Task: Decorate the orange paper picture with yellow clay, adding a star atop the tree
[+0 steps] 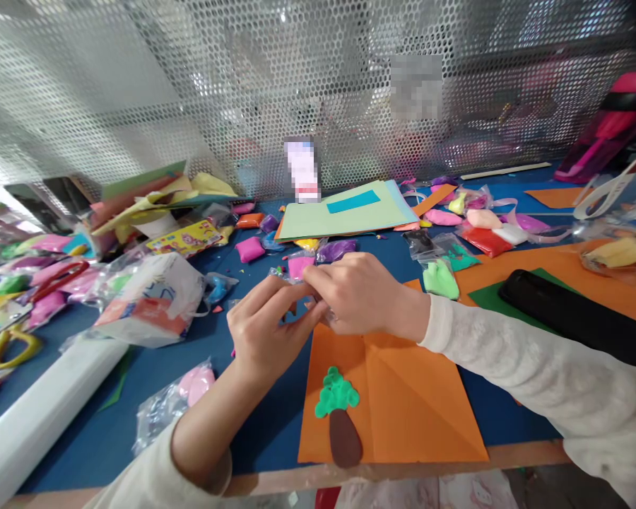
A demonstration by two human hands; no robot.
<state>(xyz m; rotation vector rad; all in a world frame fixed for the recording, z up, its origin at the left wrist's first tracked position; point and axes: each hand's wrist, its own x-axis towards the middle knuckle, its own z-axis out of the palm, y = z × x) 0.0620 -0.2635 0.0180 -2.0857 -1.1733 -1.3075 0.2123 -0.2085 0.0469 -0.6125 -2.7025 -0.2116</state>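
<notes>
My left hand [268, 325] and my right hand [357, 293] meet above the top edge of an orange sheet of paper [413, 403]. Fingers of both are pinched together on what looks like a small clear plastic bag [329, 318] with something brownish in it, mostly hidden by the fingers. On the creased orange sheet, at its lower left, lies a flat tree shape: a green clay crown [338, 392] over a brown clay trunk [345, 438]. The trunk's bottom reaches the table's front edge. Just beyond my hands is a pink clay packet [301, 266].
Stacked coloured paper [323, 219] and a phone [302, 170] stand against the perforated metal panel [217, 85]. Clay packets [439, 279] lie around. At right is a black case-like object [572, 311]; at left, a tissue pack [151, 300], a white box [53, 417] and yellow-handled scissors [15, 346].
</notes>
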